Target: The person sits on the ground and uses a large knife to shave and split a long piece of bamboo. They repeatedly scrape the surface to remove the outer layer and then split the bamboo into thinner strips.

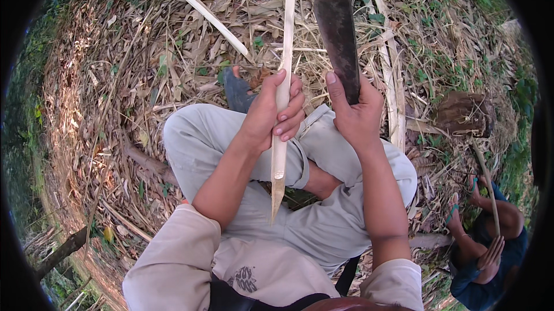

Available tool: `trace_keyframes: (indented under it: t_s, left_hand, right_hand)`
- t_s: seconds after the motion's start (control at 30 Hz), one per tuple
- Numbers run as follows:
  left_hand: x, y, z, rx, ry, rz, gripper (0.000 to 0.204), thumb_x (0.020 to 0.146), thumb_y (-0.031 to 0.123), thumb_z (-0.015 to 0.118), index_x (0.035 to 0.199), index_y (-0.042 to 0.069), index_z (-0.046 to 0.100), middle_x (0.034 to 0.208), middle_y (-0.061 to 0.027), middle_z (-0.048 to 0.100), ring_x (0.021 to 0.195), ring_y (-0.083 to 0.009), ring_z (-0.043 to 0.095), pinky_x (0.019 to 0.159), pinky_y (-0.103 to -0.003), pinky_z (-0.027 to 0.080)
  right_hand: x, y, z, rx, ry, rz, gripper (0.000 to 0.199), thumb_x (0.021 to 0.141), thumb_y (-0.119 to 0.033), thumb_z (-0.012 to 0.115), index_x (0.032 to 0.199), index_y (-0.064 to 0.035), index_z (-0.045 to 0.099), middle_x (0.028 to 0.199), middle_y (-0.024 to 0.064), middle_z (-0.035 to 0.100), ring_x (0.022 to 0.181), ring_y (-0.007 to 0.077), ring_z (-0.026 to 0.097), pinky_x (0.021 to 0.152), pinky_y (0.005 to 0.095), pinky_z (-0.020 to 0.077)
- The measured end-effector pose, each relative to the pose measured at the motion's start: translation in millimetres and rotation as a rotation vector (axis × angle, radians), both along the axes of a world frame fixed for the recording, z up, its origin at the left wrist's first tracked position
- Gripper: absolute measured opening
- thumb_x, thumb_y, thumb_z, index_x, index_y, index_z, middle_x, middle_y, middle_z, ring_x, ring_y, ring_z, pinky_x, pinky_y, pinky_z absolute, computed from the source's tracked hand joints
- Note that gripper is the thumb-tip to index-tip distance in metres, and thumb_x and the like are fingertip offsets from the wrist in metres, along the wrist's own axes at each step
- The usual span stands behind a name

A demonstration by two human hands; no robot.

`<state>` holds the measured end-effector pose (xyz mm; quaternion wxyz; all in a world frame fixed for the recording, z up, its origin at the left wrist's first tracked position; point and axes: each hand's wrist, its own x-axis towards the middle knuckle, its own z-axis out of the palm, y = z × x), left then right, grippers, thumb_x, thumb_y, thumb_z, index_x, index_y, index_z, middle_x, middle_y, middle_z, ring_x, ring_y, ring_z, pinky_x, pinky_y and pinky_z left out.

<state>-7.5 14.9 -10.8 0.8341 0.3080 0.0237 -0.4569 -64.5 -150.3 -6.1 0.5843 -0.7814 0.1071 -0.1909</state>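
My left hand (276, 106) is wrapped round a pale, peeled wooden stake (288, 28). The stake runs nearly upright in the view, its sharpened point (277, 195) toward my lap and its other end past the upper edge. In my right hand (356, 109) is a machete (339, 37) with a broad, dark, stained blade, its tip pointing away from me. My right fingers and palm hide the handle. The blade stands apart from the stake, to its right. Both hands are above my crossed legs in light grey trousers (202, 132).
Dry leaves and split strips cover the ground (144, 68). Another pale stick (202, 14) lies at far left, long strips (395, 80) at right. A dark sandal (236, 92) shows past my knee. A cut stump (464, 113) stands right. Another person (485, 253) sits lower right, holding a stick (490, 190).
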Motion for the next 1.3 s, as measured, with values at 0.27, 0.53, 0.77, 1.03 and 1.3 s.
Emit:
trace_keyframes:
  t_s: [0.27,0.53,0.77,1.03,1.3]
  left_hand:
    - [6,0,-10,0.348,-0.345,0.293,0.045,0.106,0.047,0.031,0.107,0.005,0.047,0.067,-0.0035,0.047,0.046,-0.0128,0.05,0.043,-0.027,0.048]
    - [17,11,-16,0.232,-0.286,0.339,0.04,0.106,0.038,0.037,0.121,0.003,0.049,0.09,-0.0052,0.057,0.085,-0.0211,0.067,0.078,-0.035,0.058]
    - [20,15,-7,0.157,-0.297,0.368,0.038,0.107,0.036,0.035,0.121,0.003,0.048,0.093,-0.0063,0.058,0.091,-0.0228,0.066,0.085,-0.037,0.056]
    - [29,40,18,0.678,-0.436,0.095,0.042,0.106,0.038,0.041,0.115,0.001,0.058,0.097,-0.0062,0.064,0.09,-0.0148,0.066,0.081,-0.03,0.054]
    - [60,86,61,1.55,-1.91,0.408,0.035,0.087,0.014,0.069,0.12,0.008,0.06,0.13,-0.0123,0.054,0.118,-0.029,0.054,0.104,-0.042,0.042]
  right_hand:
    - [-12,12,10,-0.114,0.152,0.195,0.02,0.077,-0.014,0.08,0.071,-0.0023,0.066,0.059,0.0038,0.054,0.049,0.012,0.048,0.047,0.0286,0.0361]
    - [-7,22,0,-0.254,0.325,0.21,0.033,0.073,-0.028,0.084,0.071,-0.0028,0.062,0.061,0.0077,0.057,0.053,0.0207,0.054,0.052,0.0333,0.0429]
    - [2,17,5,-0.217,0.473,0.301,0.048,0.073,-0.042,0.085,0.062,-0.0023,0.06,0.06,0.0077,0.056,0.053,0.0161,0.051,0.052,0.0321,0.0423]
    - [-6,0,22,0.065,0.446,0.394,0.041,0.073,-0.027,0.088,0.062,-0.0036,0.056,0.058,-0.0042,0.045,0.053,0.0065,0.038,0.048,0.0261,0.0316]
    - [-12,-15,26,0.09,0.423,0.459,0.043,0.072,-0.026,0.089,0.06,-0.0049,0.054,0.058,-0.0059,0.043,0.054,0.0038,0.034,0.047,0.0242,0.0266]
